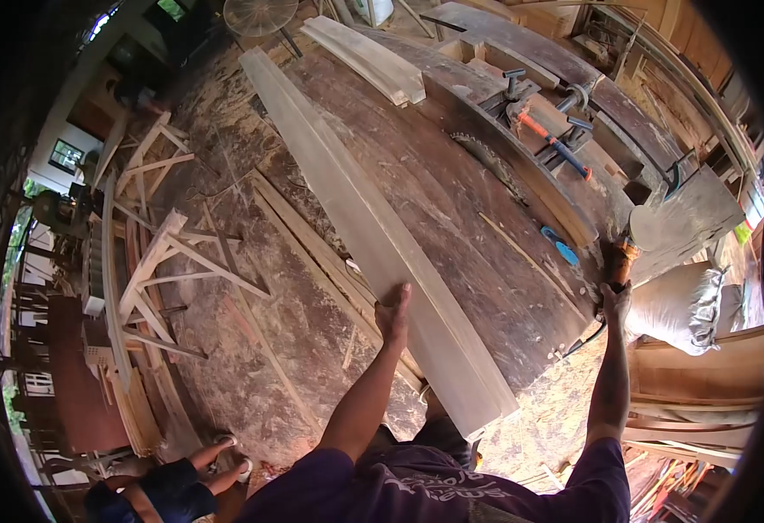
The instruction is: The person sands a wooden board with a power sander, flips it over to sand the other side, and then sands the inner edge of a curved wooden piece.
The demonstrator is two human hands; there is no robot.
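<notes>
A long, pale wooden beam [382, 235] lies slantwise across the dark workbench, its near end close to my body. My left hand [392, 315] grips the beam's left edge, thumb over the top; the other fingers are mostly hidden. Off to the right, my right hand [615, 305] is closed around an orange angle grinder [624, 260] with a round grey disc at its far end. The grinder is held apart from the beam, by the bench's right side. A dark cord hangs below that hand.
Clamps and an orange-handled hammer [539, 131] lie at the back right near a blue sandal-shaped piece [560, 246]. Wooden trestles [159, 261] stand left. A white sack [678, 305] sits at right. Another person [164, 492] is at lower left. Sawdust covers the floor.
</notes>
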